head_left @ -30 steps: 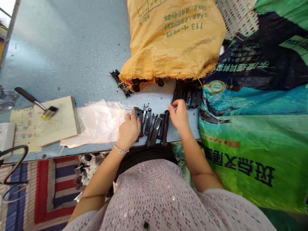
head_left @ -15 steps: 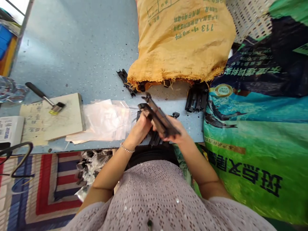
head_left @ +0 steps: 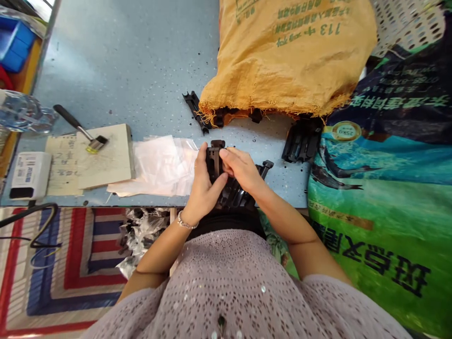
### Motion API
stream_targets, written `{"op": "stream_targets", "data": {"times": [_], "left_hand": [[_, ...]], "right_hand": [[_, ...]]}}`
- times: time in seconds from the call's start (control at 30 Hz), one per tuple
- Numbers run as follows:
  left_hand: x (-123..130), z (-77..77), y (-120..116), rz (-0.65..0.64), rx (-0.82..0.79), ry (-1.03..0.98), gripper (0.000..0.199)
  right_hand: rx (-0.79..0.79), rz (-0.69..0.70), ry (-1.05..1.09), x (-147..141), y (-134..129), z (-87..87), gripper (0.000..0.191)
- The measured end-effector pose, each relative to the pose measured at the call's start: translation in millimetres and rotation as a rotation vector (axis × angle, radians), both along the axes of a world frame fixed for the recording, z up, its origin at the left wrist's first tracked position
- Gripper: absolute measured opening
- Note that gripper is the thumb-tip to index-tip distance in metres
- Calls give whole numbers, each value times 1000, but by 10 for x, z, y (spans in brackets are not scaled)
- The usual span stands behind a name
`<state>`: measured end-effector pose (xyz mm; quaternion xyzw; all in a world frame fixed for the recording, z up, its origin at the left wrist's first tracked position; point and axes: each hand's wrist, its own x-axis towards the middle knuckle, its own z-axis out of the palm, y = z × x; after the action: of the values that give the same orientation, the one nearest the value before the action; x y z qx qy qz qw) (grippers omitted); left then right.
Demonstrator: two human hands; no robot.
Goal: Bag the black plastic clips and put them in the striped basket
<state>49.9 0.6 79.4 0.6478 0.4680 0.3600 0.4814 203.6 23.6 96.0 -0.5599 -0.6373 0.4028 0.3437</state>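
Note:
Both my hands are on a black plastic part (head_left: 213, 159) near the front edge of the blue speckled table (head_left: 141, 70). My left hand (head_left: 205, 186) wraps its left side, thumb across the lower end. My right hand (head_left: 243, 169) has its fingers bent against the part's right side; its fingertips are partly hidden. Beneath and beside my right hand lie more black plastic parts (head_left: 240, 197), one of them sticking out (head_left: 265, 168) to the right. Another long black part (head_left: 196, 112) rests farther back, by the mouth of the yellow woven sack (head_left: 289, 61).
Several black parts (head_left: 302, 140) lie right of the sack's mouth. Clear plastic bags (head_left: 164, 165), a notepad (head_left: 106, 165) with a brush (head_left: 97, 143) on it, and a white box (head_left: 30, 174) are at left. A green-blue sack (head_left: 381, 202) stands at right.
The black parts held slanted between my hands have come down to the table edge, and one now stands lengthwise in my left hand. My right hand has shifted up beside it. The view has shifted slightly.

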Motion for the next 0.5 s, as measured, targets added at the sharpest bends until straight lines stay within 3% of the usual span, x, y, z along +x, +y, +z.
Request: {"op": "stream_targets", "data": {"times": [0.1,0.23,0.3,0.37,0.43,0.5], "left_hand": [[-62,-68,67,73,-86,-70,76],[-115,-112,119,106,-175,-99,75],[-124,-112,125,97,-176,-98,75],[-152,-124,142,116,-127,-70,75],[-211,-171,180,142,-29,28,79],[-291,-259,237,122,-2,128,85]], "right_hand": [[-41,118,46,-4,-189,-71,57],[241,261,-355,-61,-507,-145,49],[343,326,-453,-97,-579,-190,49],[350,371,-481,-83,-594,-227,49],[288,290,-551,2,-591,-259,44],[235,120,-698,148,-597,-299,37]]}}
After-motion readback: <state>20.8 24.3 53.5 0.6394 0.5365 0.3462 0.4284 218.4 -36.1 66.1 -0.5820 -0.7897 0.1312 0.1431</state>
